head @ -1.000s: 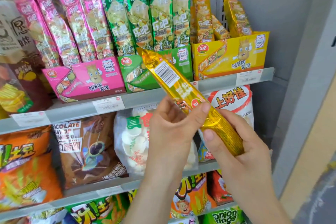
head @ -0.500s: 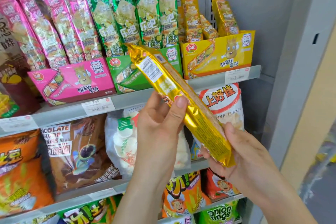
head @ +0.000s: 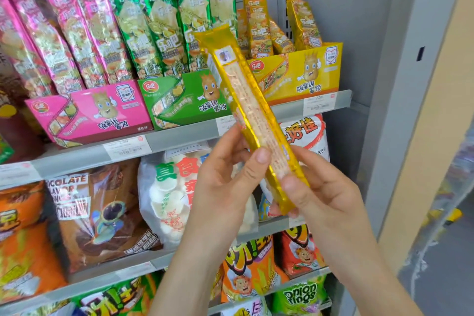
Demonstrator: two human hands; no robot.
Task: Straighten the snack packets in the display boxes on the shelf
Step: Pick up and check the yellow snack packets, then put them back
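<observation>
I hold a long yellow packet (head: 246,110) in both hands, in front of the shelf (head: 179,137). My left hand (head: 225,179) pinches it below the middle, thumb on its face. My right hand (head: 325,195) grips its lower end. It tilts, with its top to the left, over the gap between the green box (head: 184,100) and the yellow box (head: 302,77). A few packets (head: 256,25) lean unevenly in the yellow box. The pink box (head: 89,115) stands furthest left.
</observation>
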